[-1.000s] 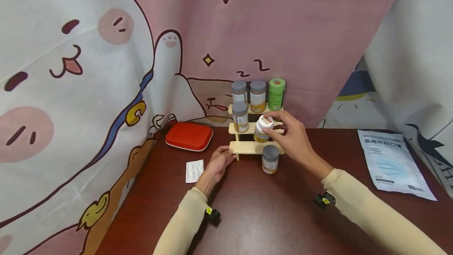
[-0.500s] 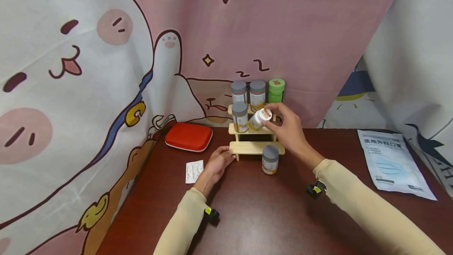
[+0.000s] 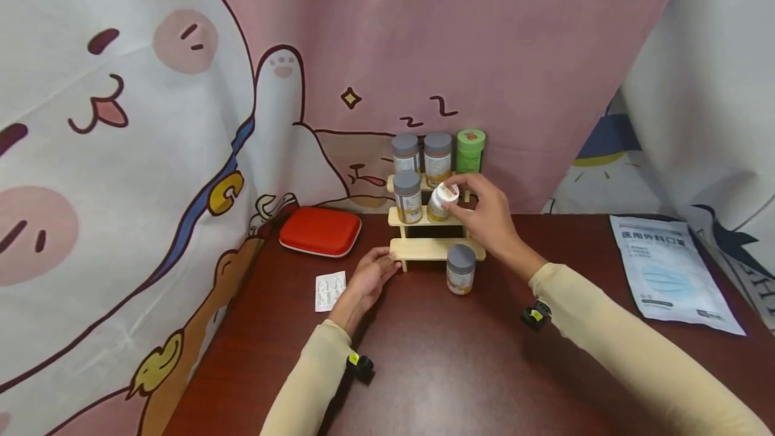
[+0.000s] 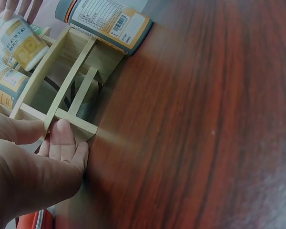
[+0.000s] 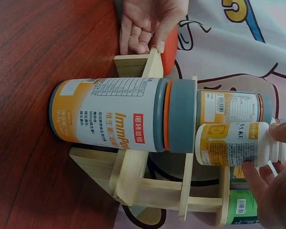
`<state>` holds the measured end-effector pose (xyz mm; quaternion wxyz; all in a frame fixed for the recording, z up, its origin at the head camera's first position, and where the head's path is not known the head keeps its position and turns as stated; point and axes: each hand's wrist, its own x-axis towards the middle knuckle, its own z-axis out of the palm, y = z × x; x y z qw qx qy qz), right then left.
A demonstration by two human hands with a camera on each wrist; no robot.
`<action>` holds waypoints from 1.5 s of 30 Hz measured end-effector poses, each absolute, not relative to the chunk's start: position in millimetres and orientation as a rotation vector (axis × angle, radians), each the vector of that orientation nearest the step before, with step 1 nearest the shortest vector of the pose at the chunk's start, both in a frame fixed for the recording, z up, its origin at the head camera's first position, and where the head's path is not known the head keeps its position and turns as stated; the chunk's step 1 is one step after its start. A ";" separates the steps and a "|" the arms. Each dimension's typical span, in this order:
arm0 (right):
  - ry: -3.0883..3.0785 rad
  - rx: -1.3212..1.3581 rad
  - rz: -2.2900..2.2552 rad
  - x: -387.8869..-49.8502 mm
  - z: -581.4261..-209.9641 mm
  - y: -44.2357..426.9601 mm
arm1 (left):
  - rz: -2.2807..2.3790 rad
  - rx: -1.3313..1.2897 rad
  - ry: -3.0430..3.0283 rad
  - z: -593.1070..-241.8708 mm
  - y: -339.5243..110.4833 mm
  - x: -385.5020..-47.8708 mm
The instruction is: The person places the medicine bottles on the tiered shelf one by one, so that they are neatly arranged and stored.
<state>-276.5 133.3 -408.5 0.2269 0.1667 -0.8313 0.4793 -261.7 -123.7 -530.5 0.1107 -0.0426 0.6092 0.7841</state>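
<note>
My left hand [image 3: 367, 280] pinches the left end of the lowest step of a three-step wooden rack [image 3: 424, 249]; the left wrist view shows thumb and fingers around its edge. With thumb and fingers, my right hand [image 3: 490, 215] grips a white pill bottle [image 3: 437, 211] near its cap. That bottle leans slightly at the middle step, beside a grey-lidded jar [image 3: 408, 202]. In the right wrist view its yellow label faces the camera; whether its base fully rests on the step I cannot tell. Another grey-lidded jar [image 3: 461, 270] stands on the table before the rack.
On the top step stand two grey-lidded jars [image 3: 438, 160] and a green bottle [image 3: 469, 152]. A red zip case [image 3: 321, 231] and a blister pack [image 3: 329, 291] lie to the left. A mask packet [image 3: 675, 274] lies at the right. A printed curtain hangs behind.
My right hand has moved the white pill bottle back and left, from in front of the middle step to it. The bottle tilted sideways, then came more upright. My left hand keeps its hold.
</note>
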 end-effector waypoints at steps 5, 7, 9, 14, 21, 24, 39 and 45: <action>-2.279 0.458 1.297 -279.6 -410.9 130.9 | 2.301 -0.123 1.788 -529.8 -124.1 -260.9; -2.278 0.457 1.316 -281.8 -412.0 130.3 | 2.296 -0.128 1.789 -529.3 -124.7 -260.5; -2.278 0.458 1.353 -284.6 -412.5 129.5 | 2.295 -0.130 1.792 -529.0 -125.6 -260.4; -2.269 0.458 1.456 -292.3 -411.5 126.5 | 2.302 -0.123 1.789 -526.6 -127.2 -260.2; -2.297 0.472 1.434 -297.4 -407.0 118.3 | 2.313 -0.128 1.790 -526.8 -129.1 -260.0; -2.306 0.467 1.333 -300.6 -407.0 116.9 | 2.313 -0.130 1.787 -528.0 -128.3 -261.0; -2.372 0.459 1.200 -304.4 -407.5 117.7 | 2.320 -0.154 1.764 -529.0 -125.0 -262.8; -2.384 0.449 1.171 -301.7 -407.8 117.1 | 2.330 -0.182 1.754 -529.2 -123.2 -261.9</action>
